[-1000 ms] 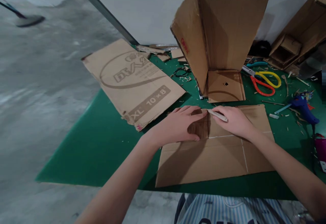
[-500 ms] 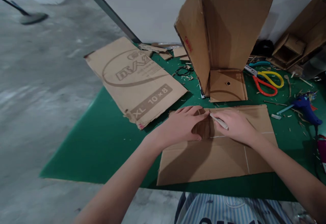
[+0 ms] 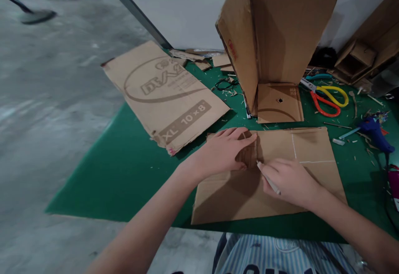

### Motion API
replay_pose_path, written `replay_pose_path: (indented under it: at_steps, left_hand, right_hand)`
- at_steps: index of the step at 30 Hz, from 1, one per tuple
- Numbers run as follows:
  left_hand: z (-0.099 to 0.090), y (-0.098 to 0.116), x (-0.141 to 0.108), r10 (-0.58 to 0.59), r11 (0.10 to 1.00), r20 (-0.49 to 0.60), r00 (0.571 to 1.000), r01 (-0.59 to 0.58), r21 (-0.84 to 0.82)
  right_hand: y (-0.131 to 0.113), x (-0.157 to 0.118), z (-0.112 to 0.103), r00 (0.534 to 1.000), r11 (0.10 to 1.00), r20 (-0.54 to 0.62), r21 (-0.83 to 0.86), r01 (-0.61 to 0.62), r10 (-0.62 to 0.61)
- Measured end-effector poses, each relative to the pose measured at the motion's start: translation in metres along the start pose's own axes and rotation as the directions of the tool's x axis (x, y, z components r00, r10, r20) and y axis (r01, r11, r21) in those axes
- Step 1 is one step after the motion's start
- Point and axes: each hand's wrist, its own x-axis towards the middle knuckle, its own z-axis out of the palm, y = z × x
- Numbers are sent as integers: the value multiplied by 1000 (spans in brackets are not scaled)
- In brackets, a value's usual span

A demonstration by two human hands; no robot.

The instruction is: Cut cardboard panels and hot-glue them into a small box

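My left hand [image 3: 226, 151] lies with fingers spread, pressing a small cardboard piece [image 3: 249, 153] down on a larger cardboard sheet [image 3: 230, 199]. In my right hand [image 3: 288, 180] a slim white pen [image 3: 268, 178] is pinched, its tip at the lower right corner of the small piece. White lines [image 3: 294, 147] cross on the right part of the sheet. My right hand and forearm cover some of the sheet's lower right area.
Behind the sheet stands a cardboard structure [image 3: 283, 28] with a holed base flap. To its right lie scissors [image 3: 327, 97] and a blue glue gun [image 3: 375, 134]. A printed cardboard sheet [image 3: 165, 95] overhangs the green table's [image 3: 102, 182] left edge. Scraps litter the back.
My right hand has moved the pen toward me along the small piece's right edge, from its top to its lower corner. My left hand stays in place.
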Motion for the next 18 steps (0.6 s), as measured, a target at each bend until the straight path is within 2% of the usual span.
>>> replay_pose_path:
  at_steps: [10, 18]
  left_hand:
    - [6, -3, -1, 18, 1000, -36, 999, -18, 13]
    - [9, -4, -4, 17, 1000, -34, 999, -17, 2]
  right_hand:
    - [-5, -10, 10, 998, 996, -39, -79, 48, -51]
    - [-2, -15, 11, 984, 996, -157, -42, 81, -87]
